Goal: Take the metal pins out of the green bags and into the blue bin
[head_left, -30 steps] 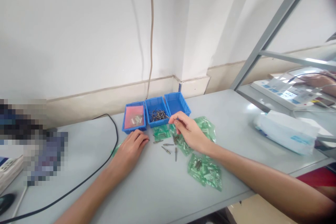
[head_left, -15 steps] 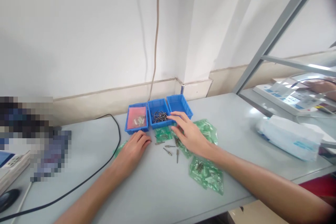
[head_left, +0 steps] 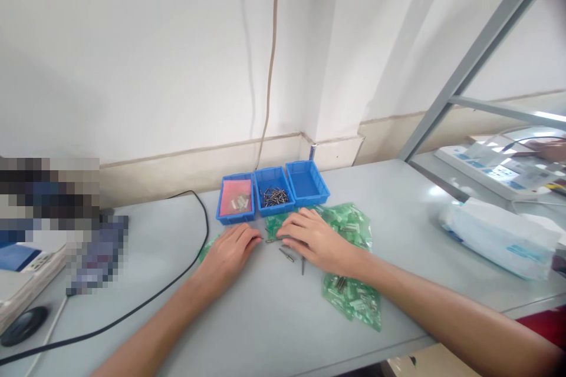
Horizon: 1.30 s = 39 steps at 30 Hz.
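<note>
A white wall (head_left: 154,53) fills the view from ten to one o'clock, with a beige band (head_left: 177,171) along its base. A pale gray table (head_left: 247,318) spreads across six o'clock. A gray metal frame (head_left: 480,50) slants at two o'clock; glare (head_left: 437,191) marks the table at three.

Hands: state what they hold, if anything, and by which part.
The right hand is at the right end of a metal pin, grip uncertain; whether the left hand holds anything cannot be told.

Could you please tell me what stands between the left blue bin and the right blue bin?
In the head view, the middle blue bin stands between the left blue bin and the right blue bin, with slim metal parts inside.
</note>
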Available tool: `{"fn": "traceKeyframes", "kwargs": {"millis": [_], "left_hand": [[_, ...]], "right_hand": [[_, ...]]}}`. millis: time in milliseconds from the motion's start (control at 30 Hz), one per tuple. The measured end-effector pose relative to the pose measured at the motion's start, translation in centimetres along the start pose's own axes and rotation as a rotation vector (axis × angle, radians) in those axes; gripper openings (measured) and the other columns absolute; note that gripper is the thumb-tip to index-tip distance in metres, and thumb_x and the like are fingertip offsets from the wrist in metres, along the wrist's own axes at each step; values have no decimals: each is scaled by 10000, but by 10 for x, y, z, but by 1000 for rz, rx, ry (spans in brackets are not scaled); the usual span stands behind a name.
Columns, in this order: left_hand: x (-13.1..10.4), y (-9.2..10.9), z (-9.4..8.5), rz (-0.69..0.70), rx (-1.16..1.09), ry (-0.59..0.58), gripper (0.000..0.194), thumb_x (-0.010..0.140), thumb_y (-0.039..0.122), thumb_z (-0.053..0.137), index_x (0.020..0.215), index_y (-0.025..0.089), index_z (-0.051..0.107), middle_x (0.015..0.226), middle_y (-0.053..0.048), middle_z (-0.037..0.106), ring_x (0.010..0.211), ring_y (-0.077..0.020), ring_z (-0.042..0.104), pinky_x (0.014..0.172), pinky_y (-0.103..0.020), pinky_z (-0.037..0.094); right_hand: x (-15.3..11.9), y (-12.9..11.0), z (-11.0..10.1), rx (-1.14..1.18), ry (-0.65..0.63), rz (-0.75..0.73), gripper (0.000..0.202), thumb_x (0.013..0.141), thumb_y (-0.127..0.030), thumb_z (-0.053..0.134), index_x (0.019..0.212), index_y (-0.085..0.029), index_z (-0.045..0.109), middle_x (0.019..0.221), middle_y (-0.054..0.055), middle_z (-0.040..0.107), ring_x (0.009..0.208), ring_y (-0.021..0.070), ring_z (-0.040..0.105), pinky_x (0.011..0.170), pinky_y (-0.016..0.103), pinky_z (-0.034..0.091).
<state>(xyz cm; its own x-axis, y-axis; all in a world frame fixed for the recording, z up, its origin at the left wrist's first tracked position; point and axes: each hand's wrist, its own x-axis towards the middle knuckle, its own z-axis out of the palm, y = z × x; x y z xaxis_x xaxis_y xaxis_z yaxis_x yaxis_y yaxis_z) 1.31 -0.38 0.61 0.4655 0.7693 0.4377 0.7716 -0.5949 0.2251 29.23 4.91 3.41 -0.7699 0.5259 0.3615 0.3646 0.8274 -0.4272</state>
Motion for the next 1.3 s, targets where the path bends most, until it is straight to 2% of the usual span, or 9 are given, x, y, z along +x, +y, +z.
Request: {"fn": "traceKeyframes", "kwargs": {"millis": [233,500,700,933,1133,1300], "left_hand": [[0,6,-1,61,32,1,206,1152,314,436,1096,231,616,926,-13,759,783,-201,691,754,-352,509],[1,16,-6,71,-108,-48,171,1151,304,441,1181,242,597,1055,-30,762,928,-190,705,841,-329,549],[1,21,-9,105,-144,-41,177,1144,282,461,1156,215,624,1004,-18,748,870,-165,674,815,-282,536],[0,14,0,77,-75,-3,154,1141,284,476,1164,222,615,1057,-29,742,960,-187,693,888,-319,529],[1,6,5,35,22,-14,184,1134,281,483,1097,218,651,989,-36,684,904,-200,661,851,-341,522],[0,6,5,38,3,-30,184,1135,247,475,1177,228,653,1060,-41,685,956,-201,658,878,-348,515]], "right_hand": [[0,-1,1,-17,-56,6,235,1113,-353,541,1251,-254,703,1144,75,731,1060,255,569,939,424,392],[-2,-5,6,-50,-92,-31,231,1126,-353,519,1102,-228,712,986,46,728,954,223,557,901,397,353],[-2,-6,8,-70,-94,-45,238,1133,-345,510,1060,-212,694,960,24,704,940,200,537,891,374,343],[-2,-5,5,-190,-137,-6,199,1097,-368,587,1023,-203,669,1011,45,681,975,223,548,869,369,338],[-1,-3,7,-233,-119,29,135,1106,-264,562,1025,-204,652,995,45,678,968,226,561,880,371,343],[-3,-1,9,-221,-79,42,97,1104,-194,528,1068,-200,618,1017,56,684,965,231,565,876,373,359]]}}
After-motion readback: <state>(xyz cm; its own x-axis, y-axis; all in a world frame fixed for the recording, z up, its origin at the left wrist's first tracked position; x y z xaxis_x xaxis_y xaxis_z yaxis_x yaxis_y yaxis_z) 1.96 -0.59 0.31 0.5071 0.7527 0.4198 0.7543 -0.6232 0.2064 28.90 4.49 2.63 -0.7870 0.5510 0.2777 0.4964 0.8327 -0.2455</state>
